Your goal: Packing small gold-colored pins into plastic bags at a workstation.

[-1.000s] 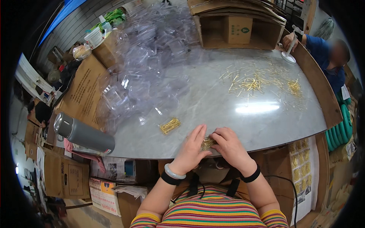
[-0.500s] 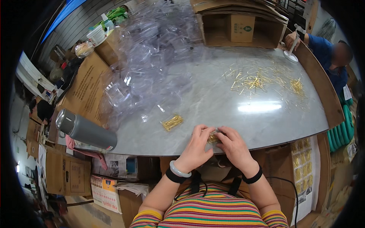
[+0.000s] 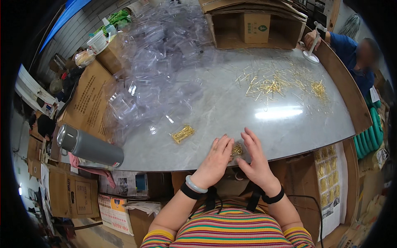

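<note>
A small bundle of gold wire hooks [image 3: 237, 149] stands between my hands at the table's near edge. A clear plastic wrap or box seems to surround it. My left hand [image 3: 215, 158] is curled against the bundle's left side, its fingers close together, and partly hides it. On the other side, my right hand [image 3: 259, 162] is open, fingers stretched upward and thumb apart. Left of my hands, a second bundle of gold hooks [image 3: 182, 134] lies on the grey table [image 3: 211, 111]. Loose gold hooks [image 3: 273, 86] are scattered farther off to the right.
Clear plastic boxes [image 3: 159, 62] form a heap at the back left. A grey bottle [image 3: 93, 146] lies tilted at the left edge. An open cardboard box [image 3: 225, 35] stands at the back. Beyond the cardboard side wall [image 3: 343, 84], a person's hand [image 3: 311, 40] is beside a white stand [image 3: 310, 57].
My right hand has opened and drawn away from the bundle, uncovering more of it. My left hand stays against it. The view has shifted slightly.
</note>
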A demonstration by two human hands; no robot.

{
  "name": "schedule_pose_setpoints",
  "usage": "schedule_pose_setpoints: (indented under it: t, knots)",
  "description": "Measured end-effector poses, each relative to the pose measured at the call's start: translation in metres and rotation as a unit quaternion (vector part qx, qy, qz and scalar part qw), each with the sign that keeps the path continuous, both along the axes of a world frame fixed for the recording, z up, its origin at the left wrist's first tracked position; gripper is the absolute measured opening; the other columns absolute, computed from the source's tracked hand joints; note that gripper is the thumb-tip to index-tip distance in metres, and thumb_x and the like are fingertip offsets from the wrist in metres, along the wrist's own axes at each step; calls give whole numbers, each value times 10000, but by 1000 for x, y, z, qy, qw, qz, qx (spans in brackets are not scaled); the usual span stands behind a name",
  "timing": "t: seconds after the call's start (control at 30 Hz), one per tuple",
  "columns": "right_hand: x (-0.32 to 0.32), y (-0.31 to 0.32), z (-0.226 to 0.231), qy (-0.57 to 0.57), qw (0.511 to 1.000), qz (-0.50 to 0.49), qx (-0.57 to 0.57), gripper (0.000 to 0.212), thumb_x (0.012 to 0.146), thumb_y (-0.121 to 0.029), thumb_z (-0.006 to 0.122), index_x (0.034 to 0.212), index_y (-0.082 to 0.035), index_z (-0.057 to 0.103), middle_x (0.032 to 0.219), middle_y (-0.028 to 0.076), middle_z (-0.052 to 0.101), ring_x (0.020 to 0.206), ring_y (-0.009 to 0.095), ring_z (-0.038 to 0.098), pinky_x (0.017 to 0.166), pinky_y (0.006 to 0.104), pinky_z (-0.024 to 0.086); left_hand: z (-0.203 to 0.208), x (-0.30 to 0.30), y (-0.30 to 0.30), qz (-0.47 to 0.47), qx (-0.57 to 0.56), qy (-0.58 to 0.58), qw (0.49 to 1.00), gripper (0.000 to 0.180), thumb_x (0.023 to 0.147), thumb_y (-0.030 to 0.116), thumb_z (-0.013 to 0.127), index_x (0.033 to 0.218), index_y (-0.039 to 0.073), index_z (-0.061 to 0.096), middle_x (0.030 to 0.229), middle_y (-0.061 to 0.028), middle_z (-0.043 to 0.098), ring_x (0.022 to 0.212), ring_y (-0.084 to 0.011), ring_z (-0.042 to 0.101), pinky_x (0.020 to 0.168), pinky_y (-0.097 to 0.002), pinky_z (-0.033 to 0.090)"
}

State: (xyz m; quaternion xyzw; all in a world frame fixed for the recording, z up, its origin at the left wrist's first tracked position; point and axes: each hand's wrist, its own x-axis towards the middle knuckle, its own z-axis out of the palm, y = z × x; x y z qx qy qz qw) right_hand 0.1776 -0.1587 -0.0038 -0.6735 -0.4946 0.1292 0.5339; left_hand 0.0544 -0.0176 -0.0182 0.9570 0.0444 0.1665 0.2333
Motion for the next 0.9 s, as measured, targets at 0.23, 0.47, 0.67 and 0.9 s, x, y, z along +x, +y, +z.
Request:
schedule_pose_setpoints:
  t: [0.23,0.47,0.67,0.9]
  knots:
    - [9,-22,2,-195,974,-91,-68,467,761,-57,776,1194,-64,601,1137,101,637,1153,332,534,985,436,417,12,-5,-1,-12,-62,-28,998,660,891,149,691,1425,-75,374,1423,-280,402,1366,-456,371,1171,-524,296]
    - [6,-15,-6,-203,972,-110,-52,354,771,-29,746,1109,-59,645,1105,101,635,1087,339,553,958,437,427,2,-1,-6,43,-21,-21,999,518,907,19,587,1397,-62,439,1374,-231,463,1354,-465,381,1159,-543,293]
    - [-17,1,-12,-156,983,-85,-44,620,838,76,582,1420,70,371,1461,327,371,1322,491,417,1122,488,365,0,-2,-9,64,45,-21,997,545,855,-58,525,1393,-72,441,1375,-238,456,1348,-466,390,1152,-557,296]
    - [-12,12,0,-97,995,-9,-32,667,875,43,545,1477,87,262,1537,327,258,1404,490,322,1158,484,325,-2,-5,-9,69,-7,-42,997,571,866,-63,480,1426,-105,377,1387,-289,424,1357,-453,386,1170,-522,296]
